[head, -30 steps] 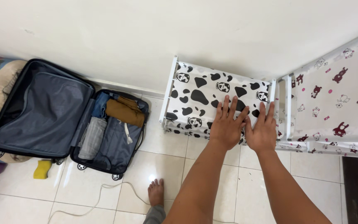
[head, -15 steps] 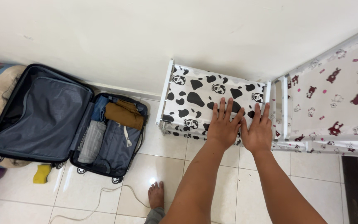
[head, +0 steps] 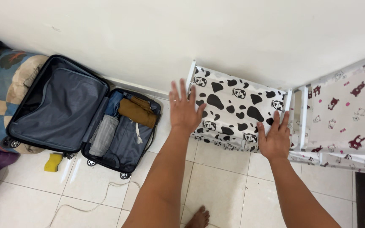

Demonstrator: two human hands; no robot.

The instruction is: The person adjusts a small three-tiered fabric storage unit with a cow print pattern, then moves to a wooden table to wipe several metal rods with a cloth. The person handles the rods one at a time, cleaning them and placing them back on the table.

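A low shelf rack with a black-and-white cow-print fabric top (head: 233, 105) stands against the white wall. My left hand (head: 183, 110) hovers with its fingers spread over the rack's left front corner, holding nothing. My right hand (head: 275, 139) lies flat on the rack's right front edge, fingers apart. Both forearms reach in from the bottom of the view.
An open dark suitcase (head: 60, 107) with folded clothes (head: 137, 111) lies on the tiled floor at left. A second rack with a pink animal-print cover (head: 347, 114) stands at right. A white cable (head: 93, 200), a yellow sponge (head: 53, 162), a patterned cushion (head: 1, 93) and my bare foot (head: 199, 218) are nearby.
My left hand has lifted off the cow-print top and swung left to its left corner. My right hand has slid slightly toward the right edge. The view has shifted closer.
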